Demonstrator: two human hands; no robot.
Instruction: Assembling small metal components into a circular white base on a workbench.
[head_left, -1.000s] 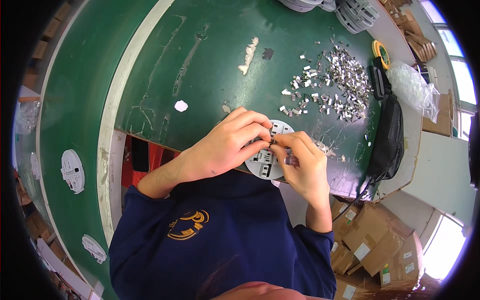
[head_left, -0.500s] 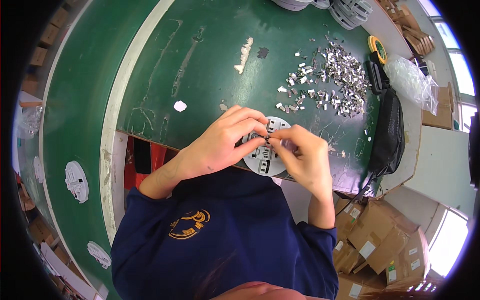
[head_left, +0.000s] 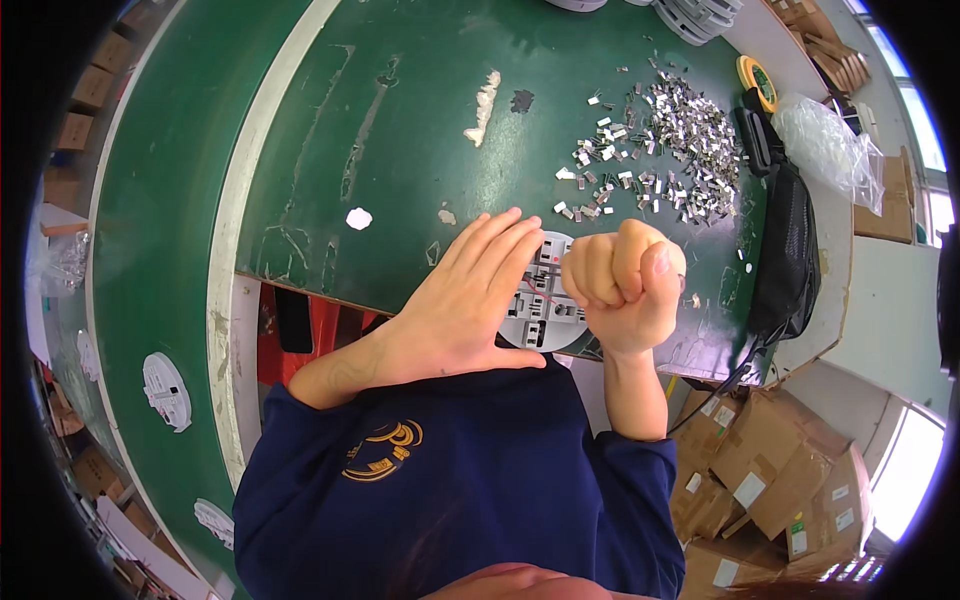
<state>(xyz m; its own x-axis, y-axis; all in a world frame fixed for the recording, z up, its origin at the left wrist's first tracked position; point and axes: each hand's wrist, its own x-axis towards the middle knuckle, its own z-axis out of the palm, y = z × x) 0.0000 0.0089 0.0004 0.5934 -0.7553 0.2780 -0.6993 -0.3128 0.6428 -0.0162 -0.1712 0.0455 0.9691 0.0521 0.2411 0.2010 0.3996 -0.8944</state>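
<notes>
A round grey plastic housing (head_left: 520, 333) with raised compartments and a thin red wire lies at the table's near edge. My left hand (head_left: 455, 300) is open, its fingers stretched out together and the thumb apart, covering the left side of the housing. My right hand (head_left: 628, 285) is closed in a fist at the housing's right edge, seemingly raised above it. What the fist holds, if anything, is hidden. Beyond it, small metal clips (head_left: 690, 150) are heaped and scattered over the green table (head_left: 400, 200).
A roll of yellow tape (head_left: 757, 82), a black bag (head_left: 785, 250) and clear plastic wrap (head_left: 825, 145) line the right side. Grey housings (head_left: 695, 18) are stacked at the far edge. More housings (head_left: 167, 392) lie on the green surface at left. Cardboard boxes (head_left: 755, 455) stand lower right.
Both hands were pinching together over the middle of the housing. Now the left hand has flattened and the right has drawn away to the right, closing into a fist.
</notes>
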